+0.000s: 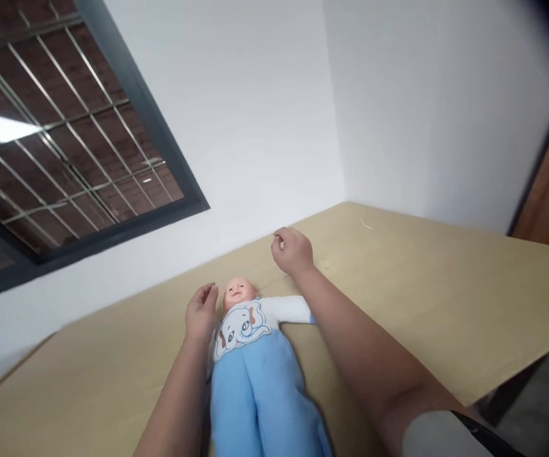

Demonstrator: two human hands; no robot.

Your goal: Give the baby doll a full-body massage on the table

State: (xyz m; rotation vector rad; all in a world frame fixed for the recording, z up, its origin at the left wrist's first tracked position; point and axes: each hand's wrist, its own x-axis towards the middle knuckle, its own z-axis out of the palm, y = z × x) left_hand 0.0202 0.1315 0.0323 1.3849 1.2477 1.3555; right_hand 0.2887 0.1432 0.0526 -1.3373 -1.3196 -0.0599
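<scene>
- Head view: a baby doll [250,355] in blue pants lies face up on the tan table [445,298]
- The left hand [201,312] rests at the doll's shoulder, just beside its head, fingers bent and loose, holding nothing
- The right hand [293,249] sits on the table past the doll's head, fingers curled in; what it pinches cannot be told
- A barred window [65,158] is far behind the doll

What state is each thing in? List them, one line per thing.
Doll: lying face up on the table, dressed in blue with an elephant print.
Left hand: curled loosely, beside the doll's head, at its shoulder.
Right hand: closed loosely, on the table beyond the doll.
Table: bears the doll.
Window: barred.
</scene>
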